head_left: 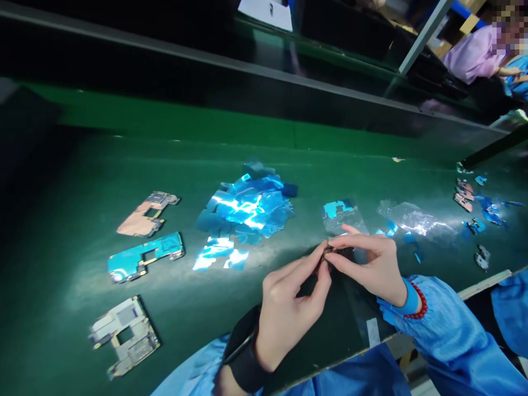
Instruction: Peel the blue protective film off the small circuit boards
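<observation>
My left hand [289,308] and my right hand [373,267] meet over the front of the green bench. Both pinch a small dark part [326,254] between thumb and fingertips; the fingers cover most of it, so its kind is unclear. Just beyond the right hand lies a clear sheet with a bright blue piece [337,209] on it. To the left is a heap of shiny blue film pieces [247,206]. Further left lie three circuit boards: a copper-coloured one [136,221], one covered in blue [130,263] and a grey one [142,345].
Crumpled clear film [416,220] and blue scraps lie right of my hands. Several small boards and parts [462,202] are at the far right. A raised rail [247,69] runs along the back. A person in pink [474,55] sits beyond.
</observation>
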Demonstrator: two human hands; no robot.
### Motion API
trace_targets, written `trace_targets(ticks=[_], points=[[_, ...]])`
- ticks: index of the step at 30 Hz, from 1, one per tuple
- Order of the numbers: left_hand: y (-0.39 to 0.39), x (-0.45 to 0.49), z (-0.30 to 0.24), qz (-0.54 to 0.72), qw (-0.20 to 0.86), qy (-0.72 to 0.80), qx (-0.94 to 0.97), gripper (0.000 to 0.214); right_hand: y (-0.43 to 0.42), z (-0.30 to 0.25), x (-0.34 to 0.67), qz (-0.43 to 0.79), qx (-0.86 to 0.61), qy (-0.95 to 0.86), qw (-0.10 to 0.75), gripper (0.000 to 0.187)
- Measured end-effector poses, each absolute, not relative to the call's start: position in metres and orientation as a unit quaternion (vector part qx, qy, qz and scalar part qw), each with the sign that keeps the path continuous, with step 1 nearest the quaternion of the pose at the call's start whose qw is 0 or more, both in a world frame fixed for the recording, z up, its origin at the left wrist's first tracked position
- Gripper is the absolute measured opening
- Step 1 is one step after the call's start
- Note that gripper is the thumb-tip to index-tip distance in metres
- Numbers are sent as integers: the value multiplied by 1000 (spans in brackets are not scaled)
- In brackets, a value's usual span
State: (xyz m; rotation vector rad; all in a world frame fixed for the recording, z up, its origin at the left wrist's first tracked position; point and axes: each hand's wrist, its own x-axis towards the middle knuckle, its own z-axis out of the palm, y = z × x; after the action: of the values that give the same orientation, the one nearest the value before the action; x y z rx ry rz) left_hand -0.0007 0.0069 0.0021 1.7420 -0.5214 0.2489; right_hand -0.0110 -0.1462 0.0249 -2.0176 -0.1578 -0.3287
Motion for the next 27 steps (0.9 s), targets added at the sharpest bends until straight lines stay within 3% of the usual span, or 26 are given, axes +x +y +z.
trace_targets(ticks=[12, 27], points=[[7, -3, 3, 107, 596, -227, 762, 34, -148, 23, -12, -200, -864, -191, 421, 34], [7, -3, 4, 105, 612, -231, 749, 29, -149, 23, -11, -174, -844, -140, 487, 34]])
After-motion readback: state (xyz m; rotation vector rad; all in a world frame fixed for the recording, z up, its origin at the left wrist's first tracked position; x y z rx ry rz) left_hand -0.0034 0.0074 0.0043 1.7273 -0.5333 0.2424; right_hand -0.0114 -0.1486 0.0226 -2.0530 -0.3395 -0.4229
